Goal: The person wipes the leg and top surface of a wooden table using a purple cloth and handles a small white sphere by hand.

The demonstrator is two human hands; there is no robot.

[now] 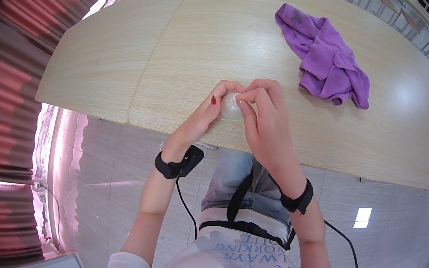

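Between my two hands, near the table's front edge, is a small clear, whitish object, perhaps a roll of transparent tape or a plastic wrapper; its exact kind is hard to tell. My left hand curls around its left and far side, a dark red nail showing on the thumb. From the right, my right hand bends over it, thumb and fingertips pinched together at its upper right edge. The fingertips of both hands meet at the far side and hide part of the object.
A crumpled purple cloth lies on the pale wooden table, beyond and right of my hands. Black bands with cables sit on both wrists. Red curtains hang at the left. Stools stand beyond the table.
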